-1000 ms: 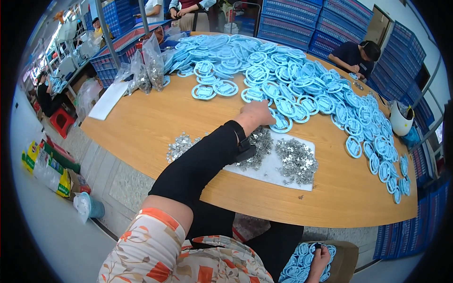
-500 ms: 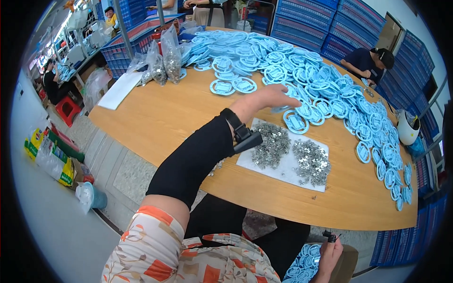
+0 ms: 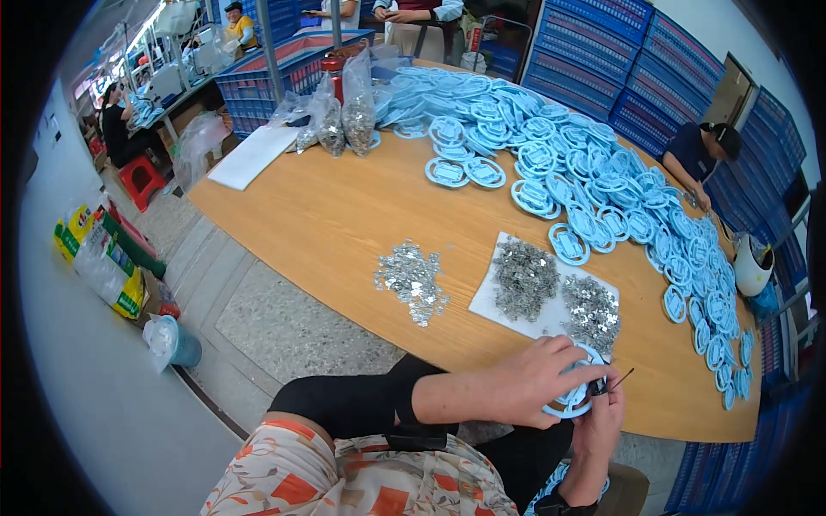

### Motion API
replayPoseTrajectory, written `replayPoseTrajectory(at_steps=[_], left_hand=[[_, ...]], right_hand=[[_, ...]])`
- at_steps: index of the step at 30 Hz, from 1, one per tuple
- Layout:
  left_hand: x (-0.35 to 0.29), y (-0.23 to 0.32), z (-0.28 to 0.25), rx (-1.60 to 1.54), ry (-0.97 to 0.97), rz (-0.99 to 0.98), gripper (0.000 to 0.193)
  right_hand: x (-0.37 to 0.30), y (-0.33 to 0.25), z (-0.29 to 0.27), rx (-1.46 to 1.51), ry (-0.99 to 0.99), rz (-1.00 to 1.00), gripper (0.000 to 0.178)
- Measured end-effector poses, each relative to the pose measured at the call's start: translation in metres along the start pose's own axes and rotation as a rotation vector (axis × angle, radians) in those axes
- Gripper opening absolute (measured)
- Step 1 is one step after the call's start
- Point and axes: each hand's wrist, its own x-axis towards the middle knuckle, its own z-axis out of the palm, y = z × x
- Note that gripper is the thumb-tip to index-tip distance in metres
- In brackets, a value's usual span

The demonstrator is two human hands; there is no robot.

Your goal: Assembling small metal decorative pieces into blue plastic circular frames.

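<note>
Above the near table edge, my left hand (image 3: 529, 380) grips a light-blue, ring-shaped plastic piece (image 3: 571, 401), fingers across its top. Against the piece's right edge, my right hand (image 3: 601, 426) is closed around a thin dark tool (image 3: 625, 378) with a black part at the fingers; the tip sticks out to the upper right. My fingers cover much of the piece. Just beyond, a white sheet (image 3: 492, 311) carries two heaps of small silvery metal parts (image 3: 525, 277). A third loose pile of metal bits (image 3: 411, 279) lies on bare wood to the left.
Many blue ring pieces (image 3: 585, 159) are heaped across the table's (image 3: 318, 228) far and right sides. Bags of metal parts (image 3: 358, 120) and a white board (image 3: 251, 157) stand far left. More blue pieces sit by my lap. A co-worker (image 3: 701, 159) works at far right.
My left hand has come back from the blue heap to my right hand, now with a blue piece. My right hand has risen from beside my lap to the table edge.
</note>
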Motion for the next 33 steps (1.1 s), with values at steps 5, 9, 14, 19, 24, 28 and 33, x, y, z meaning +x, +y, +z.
replayPoseTrajectory(at_steps=[5, 9, 14, 19, 24, 28, 33], left_hand=[[-0.010, -0.005, 0.011, 0.002, 0.117, -0.032, 0.078], [-0.015, -0.024, 0.026, -0.562, 0.302, -0.492, 0.063], [-0.021, -0.043, 0.017, -1.093, 0.090, -0.877, 0.038], [-0.025, -0.055, 0.029, -1.123, 0.032, -0.919, 0.036], [-0.023, -0.060, 0.032, -0.998, -0.005, -0.847, 0.028], [-0.027, -0.066, 0.022, -0.940, 0.074, -0.899, 0.024], [-0.031, -0.076, 0.017, -0.901, 0.232, -0.957, 0.023]], right_hand=[[-0.001, 0.003, 0.000, 0.039, 0.048, 0.035, 0.024], [0.010, 0.003, 0.006, 0.059, 0.084, 0.059, 0.037], [0.014, 0.015, -0.003, -0.011, -0.126, 0.174, 0.030], [0.013, 0.025, -0.021, -0.071, -0.055, 0.225, 0.021], [0.015, 0.028, -0.019, -0.200, -0.176, 0.233, 0.021], [0.037, 0.028, -0.011, -0.579, -0.114, -0.002, 0.021], [0.083, 0.035, 0.018, -1.008, -0.075, -0.370, 0.021]])
